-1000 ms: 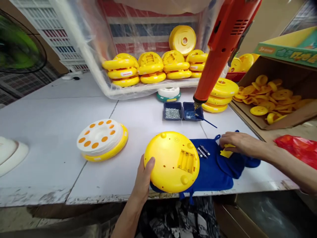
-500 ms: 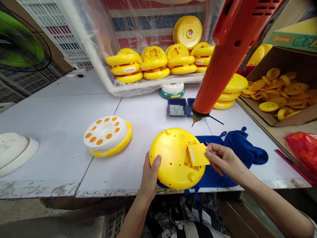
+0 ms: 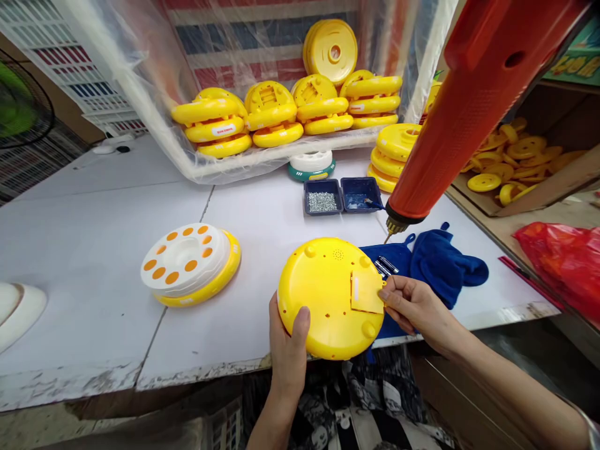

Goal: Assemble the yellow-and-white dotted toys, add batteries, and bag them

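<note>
**Yellow panel (image 3: 367,294) down on the yellow disc (image 3: 319,306), right hand (image 3: 417,309) pinching**

Far left, a black-caged fan (image 3: 14,106) and a white dome (image 3: 16,309) at the frame's edge. Across the table (image 3: 84,250), left of centre, a finished white-and-yellow disc toy (image 3: 185,265) with orange dots, plenty of open white surface around it. Top centre, stacked yellow discs in a plastic-lined crate (image 3: 154,106).

Bottom centre, the main action! Left hand (image 3: 288,340) gripping the yellow disc at its rim, thumb pressed across the lower left, the other fingers out of sight behind. Disc tilted up, back facing the camera, its lower edge over the table's front edge. Good, steady support there, with the rim kept clear of that edge.

Just right, fingers (image 3: 389,292) pressed together, pinching the panel's right edge. Pale slit along the panel's left side; worth keeping all sides square and even.

Tight room to the right: blue cloth (image 3: 440,262) with batteries (image 3: 385,267) right beside the disc, and the bit (image 3: 392,226) of an orange-red electric screwdriver (image 3: 487,106) hanging just above. Above centre, a dark blue tray of screws (image 3: 322,201). Far right, a cardboard box of yellow parts (image 3: 529,153) and a red plastic bag (image 3: 560,262).
</note>
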`<state>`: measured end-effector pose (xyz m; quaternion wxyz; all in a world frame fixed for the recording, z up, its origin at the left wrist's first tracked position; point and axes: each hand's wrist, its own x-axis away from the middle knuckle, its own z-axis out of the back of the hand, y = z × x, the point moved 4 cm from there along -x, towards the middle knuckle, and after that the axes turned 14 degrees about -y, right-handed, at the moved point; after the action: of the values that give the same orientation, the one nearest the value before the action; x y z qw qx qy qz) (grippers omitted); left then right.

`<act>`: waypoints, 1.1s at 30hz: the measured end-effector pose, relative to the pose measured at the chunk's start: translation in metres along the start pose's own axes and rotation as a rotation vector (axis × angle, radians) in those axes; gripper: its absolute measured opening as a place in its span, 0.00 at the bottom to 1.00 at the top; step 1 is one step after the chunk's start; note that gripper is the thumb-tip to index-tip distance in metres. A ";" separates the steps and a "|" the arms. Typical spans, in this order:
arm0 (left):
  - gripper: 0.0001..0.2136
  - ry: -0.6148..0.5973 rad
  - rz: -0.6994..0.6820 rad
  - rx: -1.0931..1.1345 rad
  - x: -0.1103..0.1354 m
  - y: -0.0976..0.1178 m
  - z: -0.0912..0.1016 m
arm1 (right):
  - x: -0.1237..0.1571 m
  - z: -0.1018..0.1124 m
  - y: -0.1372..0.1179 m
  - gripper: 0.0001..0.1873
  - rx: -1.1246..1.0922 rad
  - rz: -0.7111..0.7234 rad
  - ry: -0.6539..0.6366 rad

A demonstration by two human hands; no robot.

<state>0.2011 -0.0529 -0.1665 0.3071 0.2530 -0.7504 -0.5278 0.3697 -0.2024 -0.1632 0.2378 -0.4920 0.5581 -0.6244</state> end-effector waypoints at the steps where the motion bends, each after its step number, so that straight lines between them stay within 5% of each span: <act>1: 0.29 0.005 -0.008 -0.010 0.001 0.000 0.000 | 0.001 0.000 0.000 0.25 -0.003 -0.004 0.005; 10: 0.30 -0.009 0.031 0.033 0.003 0.000 -0.002 | 0.004 -0.005 -0.010 0.30 -0.032 -0.039 -0.034; 24: 0.28 0.007 -0.016 -0.072 0.002 -0.002 0.004 | -0.003 0.000 -0.004 0.22 0.046 0.029 -0.002; 33: 0.26 0.003 -0.043 -0.148 0.002 -0.003 0.005 | -0.008 -0.005 -0.023 0.09 0.561 0.044 -0.010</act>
<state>0.1964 -0.0520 -0.1705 0.3149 0.2465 -0.7031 -0.5880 0.3742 -0.1870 -0.1438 0.3809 -0.3976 0.3729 -0.7468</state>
